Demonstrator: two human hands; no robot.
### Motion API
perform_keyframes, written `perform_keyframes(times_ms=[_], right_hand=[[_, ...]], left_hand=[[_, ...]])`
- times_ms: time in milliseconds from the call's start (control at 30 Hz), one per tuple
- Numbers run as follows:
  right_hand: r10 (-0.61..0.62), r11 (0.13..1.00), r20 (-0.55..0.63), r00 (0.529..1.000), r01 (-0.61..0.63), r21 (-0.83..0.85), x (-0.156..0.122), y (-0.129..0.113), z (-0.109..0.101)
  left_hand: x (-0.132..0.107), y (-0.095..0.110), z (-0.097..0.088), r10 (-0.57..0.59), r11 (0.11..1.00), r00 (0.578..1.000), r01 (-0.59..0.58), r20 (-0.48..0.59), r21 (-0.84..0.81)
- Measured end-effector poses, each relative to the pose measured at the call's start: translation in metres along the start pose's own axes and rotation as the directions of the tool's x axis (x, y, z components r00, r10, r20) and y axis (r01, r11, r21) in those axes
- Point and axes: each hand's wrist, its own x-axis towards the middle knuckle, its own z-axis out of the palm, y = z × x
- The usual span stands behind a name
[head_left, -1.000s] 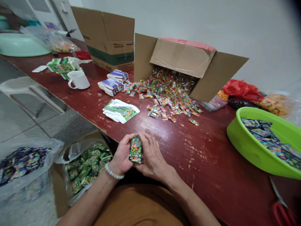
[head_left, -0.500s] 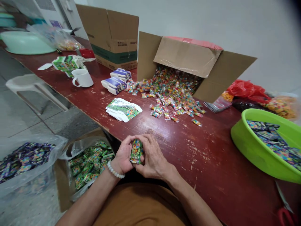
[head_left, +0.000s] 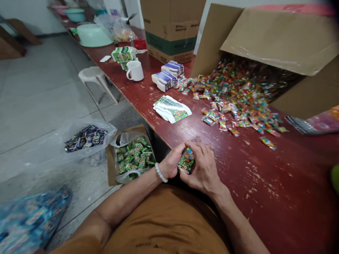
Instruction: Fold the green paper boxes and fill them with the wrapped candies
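Between my two hands, at the table's front edge, is a small green printed candy box (head_left: 186,161). My left hand (head_left: 172,163), with a bead bracelet (head_left: 160,173) at the wrist, closes on the box's left side. Wrapped round its right side and top is my right hand (head_left: 202,167). Just beyond them a fanned stack of flat green-and-white cartons (head_left: 171,109) lies on the red table (head_left: 222,183). Small wrapped candies (head_left: 238,98) spill from a tipped cardboard box (head_left: 267,38) at the right.
Below left, an open carton (head_left: 113,165) holds several green boxes (head_left: 135,155); beside it is a plastic bag of purple packs (head_left: 86,137). A white mug (head_left: 135,71), purple-and-white cartons (head_left: 164,80) and a tall cardboard box (head_left: 172,31) stand on the table. A stool (head_left: 92,74) is at left.
The view has swung left, so the table's things appear further right and the green basin is nearly out of sight. Both hands still hold the small green box.
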Motion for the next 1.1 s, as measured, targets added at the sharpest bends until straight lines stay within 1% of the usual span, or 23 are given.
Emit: perform_keyframes(times_ms=[67, 133, 200, 233, 267, 300, 333, 367, 400, 433, 467, 533, 567, 600, 633, 667, 700, 733, 800, 867, 967, 1033, 1100], right_hand=[[0.009, 0.999, 0.029, 1.000, -0.011, 0.043, 0.001, -0.003, 0.001], [0.000, 0.993, 0.102, 0.995, -0.012, 0.114, 0.002, -0.006, 0.003], [-0.017, 0.980, 0.174, 0.985, -0.018, 0.196, 0.001, -0.004, 0.005], [-0.012, 0.974, 0.186, 0.982, -0.031, 0.225, -0.001, -0.001, 0.006], [0.008, 0.969, 0.179, 0.984, -0.052, 0.243, -0.002, 0.003, 0.006], [0.039, 0.965, 0.154, 0.987, -0.078, 0.251, -0.004, 0.009, 0.007], [0.079, 0.961, 0.120, 0.990, -0.107, 0.255, -0.006, 0.015, 0.007], [0.117, 0.956, 0.091, 0.989, -0.137, 0.261, -0.007, 0.020, 0.007], [0.149, 0.949, 0.071, 0.986, -0.163, 0.270, -0.008, 0.026, 0.007], [0.175, 0.941, 0.062, 0.983, -0.185, 0.282, -0.009, 0.030, 0.008], [0.194, 0.933, 0.063, 0.979, -0.204, 0.297, -0.010, 0.033, 0.010], [0.212, 0.920, 0.085, 0.974, -0.228, 0.318, -0.011, 0.034, 0.014], [0.211, 0.923, 0.099, 0.973, -0.231, 0.308, -0.011, 0.034, 0.017], [0.204, 0.932, 0.110, 0.973, -0.227, 0.283, -0.012, 0.032, 0.021], [0.193, 0.945, 0.119, 0.974, -0.217, 0.246, -0.013, 0.031, 0.024], [0.180, 0.958, 0.121, 0.976, -0.202, 0.205, -0.014, 0.030, 0.027], [0.165, 0.968, 0.118, 0.979, -0.184, 0.170, -0.015, 0.030, 0.029], [0.152, 0.974, 0.110, 0.982, -0.168, 0.149, -0.016, 0.030, 0.031], [0.138, 0.979, 0.096, 0.986, -0.151, 0.139, -0.017, 0.029, 0.032], [0.142, 0.979, 0.082, 0.987, -0.152, 0.139, -0.016, 0.028, 0.032], [0.154, 0.978, 0.055, 0.987, -0.160, 0.134, -0.015, 0.025, 0.031], [0.158, 0.978, 0.039, 0.987, -0.162, 0.133, -0.014, 0.024, 0.031], [0.158, 0.977, 0.037, 0.987, -0.162, 0.137, -0.013, 0.023, 0.031]], left_hand=[[-0.004, 0.001, -0.001, 0.044, 0.997, 0.999, -0.044, -0.002, 0.060], [-0.012, 0.008, -0.007, 0.123, 0.975, 0.992, -0.116, -0.027, 0.191], [-0.026, 0.025, -0.021, 0.189, 0.899, 0.980, -0.147, -0.062, 0.413], [-0.034, 0.037, -0.032, 0.210, 0.828, 0.974, -0.129, -0.088, 0.546], [-0.043, 0.052, -0.045, 0.290, 0.691, 0.949, -0.121, -0.120, 0.713], [-0.053, 0.069, -0.060, 0.383, 0.487, 0.915, -0.083, -0.127, 0.870], [-0.063, 0.086, -0.075, 0.461, 0.271, 0.879, -0.008, -0.122, 0.963], [-0.071, 0.102, -0.089, 0.529, 0.099, 0.842, 0.061, -0.105, 0.993], [-0.079, 0.116, -0.100, 0.606, -0.003, 0.791, 0.109, -0.085, 0.994], [-0.083, 0.127, -0.108, 0.627, -0.034, 0.774, 0.136, -0.085, 0.990], [-0.085, 0.134, -0.113, 0.641, -0.028, 0.764, 0.122, -0.076, 0.992], [-0.078, 0.139, -0.108, 0.654, -0.012, 0.756, 0.033, -0.017, 0.999], [-0.069, 0.138, -0.101, 0.665, -0.031, 0.746, -0.023, 0.038, 0.999], [-0.056, 0.135, -0.091, 0.676, -0.080, 0.729, -0.068, 0.105, 0.994], [-0.042, 0.131, -0.080, 0.682, -0.153, 0.711, -0.087, 0.170, 0.984], [-0.026, 0.126, -0.069, 0.677, -0.249, 0.698, -0.081, 0.233, 0.965], [-0.010, 0.122, -0.059, 0.659, -0.345, 0.696, -0.057, 0.285, 0.937], [0.005, 0.118, -0.049, 0.645, -0.424, 0.699, -0.010, 0.310, 0.906], [0.032, 0.112, -0.036, 0.628, -0.536, 0.714, 0.109, 0.310, 0.837], [0.050, 0.110, -0.031, 0.609, -0.597, 0.745, 0.204, 0.272, 0.776], [0.065, 0.111, -0.034, 0.567, -0.635, 0.795, 0.257, 0.213, 0.729], [0.069, 0.113, -0.037, 0.559, -0.638, 0.805, 0.266, 0.197, 0.723], [0.070, 0.114, -0.039, 0.561, -0.638, 0.803, 0.265, 0.200, 0.723]])
